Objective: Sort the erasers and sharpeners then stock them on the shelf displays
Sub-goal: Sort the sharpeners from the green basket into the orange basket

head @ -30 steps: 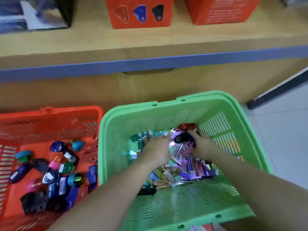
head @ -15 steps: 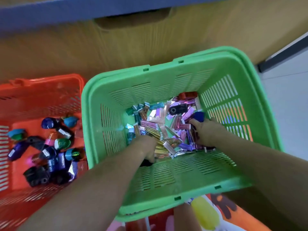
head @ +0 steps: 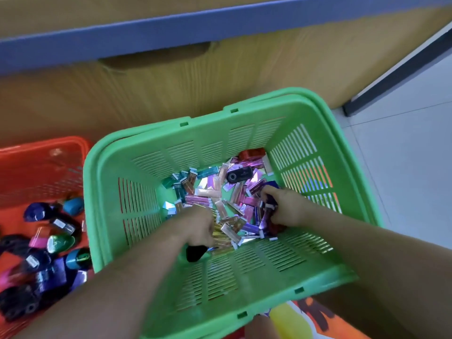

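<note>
Head view, looking down. Both my bare forearms reach forward and down into the green slotted plastic basket [head: 102, 192], which stands on the grey tiled floor [head: 403, 167] against the wooden shelf unit with a blue edge strip [head: 171, 33].

Left hand [head: 198, 226]: palm down, wrist low near the basket's near wall. Fingers are curled down into the heap of small foil-wrapped rectangular erasers [head: 210, 199], at the gold-coloured ones. They touch the heap, but I cannot tell whether they hold anything. A black rounded object [head: 195, 253] lies just under the wrist.

Right hand [head: 286, 209]: at the right side of the heap, close to the right wall. Fingers are curled tight, gripping a bunch of dark blue and purple shiny pieces [head: 267, 216]. Which are erasers and which are sharpeners is not clear.

Still in the green basket, beyond my hands: a black oval sharpener [head: 238, 174] on top of the erasers, and a red sharpener [head: 252, 154] at the far wall.

Left of it, touching or nearly so, is the orange slotted plastic basket [head: 36, 167], which holds the mixed coloured sharpeners [head: 58, 241].
</note>
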### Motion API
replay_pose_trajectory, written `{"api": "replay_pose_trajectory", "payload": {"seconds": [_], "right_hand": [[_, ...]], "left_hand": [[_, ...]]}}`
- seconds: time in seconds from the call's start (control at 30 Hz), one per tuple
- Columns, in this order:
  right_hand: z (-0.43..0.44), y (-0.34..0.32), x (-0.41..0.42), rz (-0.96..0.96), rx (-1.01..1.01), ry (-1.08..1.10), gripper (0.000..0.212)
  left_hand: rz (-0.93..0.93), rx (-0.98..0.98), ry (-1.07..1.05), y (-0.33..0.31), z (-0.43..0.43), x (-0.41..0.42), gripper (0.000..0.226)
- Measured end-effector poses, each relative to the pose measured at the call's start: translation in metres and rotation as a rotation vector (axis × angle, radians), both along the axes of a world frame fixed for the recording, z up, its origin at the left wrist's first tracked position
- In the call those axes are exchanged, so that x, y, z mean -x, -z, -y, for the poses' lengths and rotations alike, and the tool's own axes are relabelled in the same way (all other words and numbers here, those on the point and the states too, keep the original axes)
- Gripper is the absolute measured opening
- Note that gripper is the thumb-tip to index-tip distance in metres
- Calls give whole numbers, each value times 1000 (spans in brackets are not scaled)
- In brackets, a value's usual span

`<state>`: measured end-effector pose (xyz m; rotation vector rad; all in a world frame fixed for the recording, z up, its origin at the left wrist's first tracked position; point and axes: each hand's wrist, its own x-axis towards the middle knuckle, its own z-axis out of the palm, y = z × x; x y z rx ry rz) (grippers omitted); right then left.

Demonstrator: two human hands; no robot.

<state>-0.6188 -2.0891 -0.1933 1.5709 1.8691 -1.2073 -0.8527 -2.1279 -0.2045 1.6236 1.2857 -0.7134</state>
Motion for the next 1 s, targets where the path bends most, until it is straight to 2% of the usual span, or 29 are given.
{"api": "replay_pose_trajectory", "payload": {"seconds": [0.1, 0.2, 0.27, 0.4, 0.47, 0.6, 0.67, 0.73, 0.83, 0.93, 1.0], "right_hand": [[-6, 2, 2, -179, 89, 360, 34], [-9, 4, 9, -295, 169, 578, 44], [-9, 6, 17, -342, 193, 722, 44], [-9, 18, 26, -385, 179, 933, 33], [-12, 22, 26, -393, 132, 994, 30], [-23, 29, 23, -357, -30, 946, 34], [-26, 33, 27, -326, -134, 923, 43], [-30, 38, 39, -307, -219, 993, 50], [-40, 46, 62, -304, -266, 1190, 53], [-48, 45, 72, -239, -294, 1162, 43], [-54, 39, 71, -274, -250, 1151, 44]], "left_hand": [[224, -62, -404, -2, -21, -7, 20], [267, -314, -583, 1, -44, -27, 24], [217, -457, -578, 7, -56, -44, 21], [21, -469, -343, 24, -63, -68, 40], [-56, -517, -251, 29, -66, -71, 42], [-161, -609, -82, 23, -76, -63, 40], [-209, -622, 25, 22, -77, -56, 45], [-221, -610, 101, 21, -70, -48, 54], [-202, -585, 83, 27, -51, -35, 55], [-189, -554, -88, 30, -39, -27, 42], [-139, -552, -238, 29, -34, -26, 39]]}}
